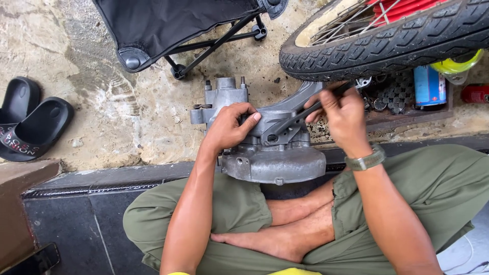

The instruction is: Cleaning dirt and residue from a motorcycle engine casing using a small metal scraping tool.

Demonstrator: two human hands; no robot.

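A grey metal engine casing [270,160] rests on the ground against my crossed legs. My left hand [229,127] grips its top left side, fingers curled over the edge. In my right hand [344,114] is a dark long-handled wrench [300,118], which slants down to the left. Its lower end sits on a fitting on top of the casing. A grey watch [365,161] is on my right wrist.
A motorcycle wheel [387,43] with spokes hangs at the top right. Under it lie a tray of small parts [395,94], a blue can [429,85] and a yellow tape roll [456,65]. A black folding chair [173,25] stands at the back; black slippers [30,122] lie left.
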